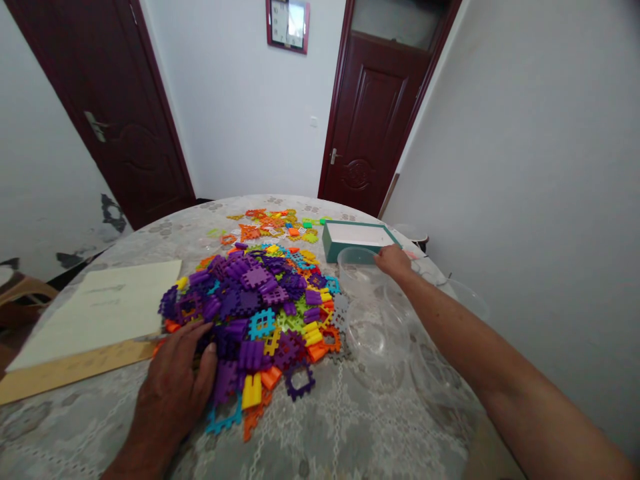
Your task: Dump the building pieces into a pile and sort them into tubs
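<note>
A heaped pile of plastic interlocking building pieces, mostly purple with yellow, orange, blue and green among them, covers the middle of the table. My left hand lies against its near left side, fingers stretched out over the purple pieces. Further away on the right, the fingers of my right hand are closed at the rim of a clear plastic bowl. Just behind that hand stands an open green box with a white inside. More clear plastic containers stand nearer, beside my right forearm.
Orange and yellow pieces lie scattered at the back of the round table, which has a patterned cloth. A pale sheet and a tan strip lie on the left. Walls and two dark red doors stand beyond.
</note>
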{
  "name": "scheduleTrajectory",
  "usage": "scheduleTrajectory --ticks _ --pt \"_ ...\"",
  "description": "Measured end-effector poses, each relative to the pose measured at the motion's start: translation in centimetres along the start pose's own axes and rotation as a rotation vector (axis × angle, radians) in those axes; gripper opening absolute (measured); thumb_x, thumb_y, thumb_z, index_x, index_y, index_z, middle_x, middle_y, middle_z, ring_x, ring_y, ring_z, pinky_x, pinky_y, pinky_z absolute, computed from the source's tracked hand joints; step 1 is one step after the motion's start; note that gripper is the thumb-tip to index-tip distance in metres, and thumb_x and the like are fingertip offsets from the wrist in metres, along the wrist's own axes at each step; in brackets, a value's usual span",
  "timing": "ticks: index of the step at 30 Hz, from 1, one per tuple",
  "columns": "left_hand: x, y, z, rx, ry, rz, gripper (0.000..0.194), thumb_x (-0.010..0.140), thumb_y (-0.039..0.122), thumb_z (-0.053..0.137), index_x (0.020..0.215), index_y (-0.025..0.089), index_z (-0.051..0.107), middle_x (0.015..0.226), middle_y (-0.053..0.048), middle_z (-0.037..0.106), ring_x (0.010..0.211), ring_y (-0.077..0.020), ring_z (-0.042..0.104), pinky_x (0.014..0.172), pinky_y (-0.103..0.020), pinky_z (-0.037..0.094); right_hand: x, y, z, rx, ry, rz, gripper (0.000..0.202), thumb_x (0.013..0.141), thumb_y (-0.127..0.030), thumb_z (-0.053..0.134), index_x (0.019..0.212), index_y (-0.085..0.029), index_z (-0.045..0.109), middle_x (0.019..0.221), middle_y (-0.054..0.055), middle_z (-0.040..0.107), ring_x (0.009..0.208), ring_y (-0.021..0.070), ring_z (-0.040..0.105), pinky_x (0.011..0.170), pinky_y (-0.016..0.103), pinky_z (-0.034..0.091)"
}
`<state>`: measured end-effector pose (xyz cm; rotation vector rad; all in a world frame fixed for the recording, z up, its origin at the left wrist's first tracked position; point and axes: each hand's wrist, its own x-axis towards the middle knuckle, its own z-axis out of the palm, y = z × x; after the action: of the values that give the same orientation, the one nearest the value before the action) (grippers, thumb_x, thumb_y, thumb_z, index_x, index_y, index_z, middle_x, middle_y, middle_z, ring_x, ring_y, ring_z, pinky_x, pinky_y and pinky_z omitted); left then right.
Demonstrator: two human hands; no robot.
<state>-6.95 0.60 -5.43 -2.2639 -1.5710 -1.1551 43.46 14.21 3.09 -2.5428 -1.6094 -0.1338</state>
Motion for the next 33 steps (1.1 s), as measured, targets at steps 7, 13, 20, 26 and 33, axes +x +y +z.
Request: scheduleTrajectory --ticks 7,13,20,26,33 --pt "0.0 -0.1 0.0 0.007 -0.002 0.017 0.036 0.101 0.038 0.044 0.128 0.017 0.058 0.127 -0.017 0.066 0.124 -0.0338 0.061 0.114 -0.056 0.047 -0.7 0.7 -2.7 0.011 0.073 -0.045 0.042 0.099 -0.043 0.054 0.121 -0.016 0.077 0.128 0.021 0.069 0.114 0.0284 0.068 0.097 0.037 0.052" --pt "0.4 -0.1 0.2 0.0 0.02 0.045 0.037 0.1 0.04 0.044 0.125 0.017 0.058 0.123 -0.017 0.067 0.121 -0.0343 0.062 0.114 -0.055 0.047 -6.7 7.5 -6.6 -0.028 0.052 -0.227 0.027 0.095 -0.031 0.056 0.108 -0.024 0.078 0.113 0.008 0.078 0.102 0.0236 0.071 0.089 0.031 0.05" --pt "0.5 -0.2 0.4 0.011 0.008 0.041 0.04 0.1 0.041 0.042 0.125 0.015 0.059 0.124 -0.019 0.066 0.122 -0.0354 0.062 0.114 -0.056 0.047 -16.7 16.4 -4.4 0.072 0.076 -0.107 0.033 0.099 -0.042 0.051 0.115 -0.023 0.073 0.105 0.009 0.08 0.094 0.0254 0.074 0.082 0.034 0.052" --pt "0.8 -0.1 0.3 0.047 0.004 0.06 0.04 0.099 0.041 0.042 0.124 0.014 0.059 0.123 -0.019 0.066 0.121 -0.0354 0.062 0.113 -0.055 0.047 -18.8 15.9 -0.8 0.346 0.084 -0.062 0.033 0.099 -0.04 0.055 0.122 -0.021 0.07 0.108 0.008 0.079 0.097 0.0219 0.075 0.087 0.031 0.052" --pt "1.0 0.1 0.0 0.078 0.01 0.066 0.04 0.097 0.04 0.043 0.122 0.014 0.059 0.121 -0.02 0.066 0.118 -0.0359 0.063 0.113 -0.055 0.048 -18.4 14.4 -0.6 0.378 0.1 0.007 0.031 0.097 -0.036 0.06 0.122 -0.022 0.071 0.116 0.008 0.078 0.109 0.0233 0.073 0.097 0.032 0.051"
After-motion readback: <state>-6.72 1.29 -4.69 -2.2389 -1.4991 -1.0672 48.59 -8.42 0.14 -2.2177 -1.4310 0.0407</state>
